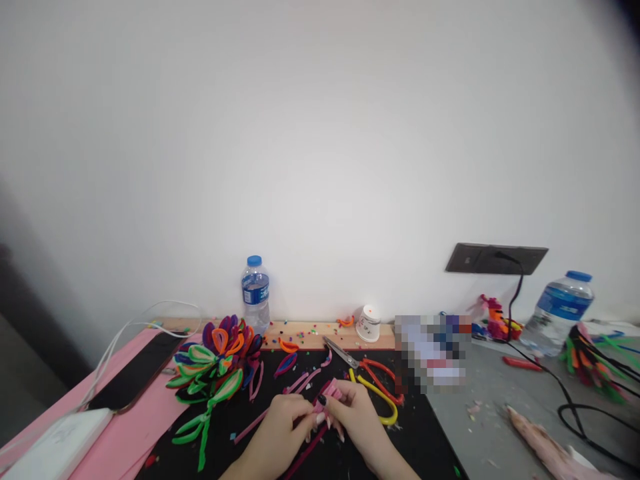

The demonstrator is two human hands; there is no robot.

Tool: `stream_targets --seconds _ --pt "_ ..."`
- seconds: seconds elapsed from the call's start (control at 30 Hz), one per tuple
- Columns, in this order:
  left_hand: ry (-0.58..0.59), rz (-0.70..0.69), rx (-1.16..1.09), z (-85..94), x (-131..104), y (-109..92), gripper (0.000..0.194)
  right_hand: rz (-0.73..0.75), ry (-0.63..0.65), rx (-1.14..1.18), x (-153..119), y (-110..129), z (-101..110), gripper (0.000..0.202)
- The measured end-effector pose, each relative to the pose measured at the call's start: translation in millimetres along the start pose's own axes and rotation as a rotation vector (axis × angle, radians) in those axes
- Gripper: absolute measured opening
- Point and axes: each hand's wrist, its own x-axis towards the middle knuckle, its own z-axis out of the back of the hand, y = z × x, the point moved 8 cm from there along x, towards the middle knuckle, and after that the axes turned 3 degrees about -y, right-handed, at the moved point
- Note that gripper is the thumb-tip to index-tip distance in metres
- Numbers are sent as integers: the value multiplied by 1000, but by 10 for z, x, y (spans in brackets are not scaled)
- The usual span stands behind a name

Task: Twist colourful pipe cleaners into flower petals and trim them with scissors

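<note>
Over the black mat (420,427), my left hand (285,427) and my right hand (357,417) meet, both closed on a small pink fuzzy piece (330,390). Fingertips hide part of it. A dark pink strip (307,453) runs down from between the hands. To the left lie a pink strip (250,427) and a pink loop (257,381). Scissors with one red and one yellow handle (383,387) lie just beyond my right hand. A multicoloured fuzzy flower (220,360) with a green stem rests further left.
Behind the mat stand a water bottle (256,293) and a white paper cup (369,324). At left, a phone (140,370) and a white device (75,443) lie on pink sheets (155,427). On the right are another bottle (563,307), a black cable (555,377) and fuzzy strips (593,357).
</note>
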Motion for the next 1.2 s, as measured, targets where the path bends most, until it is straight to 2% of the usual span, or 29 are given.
stream_targets --seconds 0.17,0.37,0.7,0.83,1.0,1.1,1.2 --pt "-21 8 1 21 8 -20 37 37 10 16 -14 28 14 31" --pt "9 71 -143 6 15 6 37 22 -10 43 -16 33 28 34" --pt "31 -20 0 25 -7 -74 36 -16 -52 -62 -21 82 68 24" --pt "-3 35 -132 36 8 -20 33 -14 -104 -75 -26 102 114 24" --pt "-90 153 -425 63 38 137 25 6 -101 83 -1 28 131 23" --pt "-151 112 -399 149 39 121 23 -23 -65 199 3 -21 94 23" --pt "-158 67 -336 198 35 67 23 -69 -52 273 -14 -19 53 26"
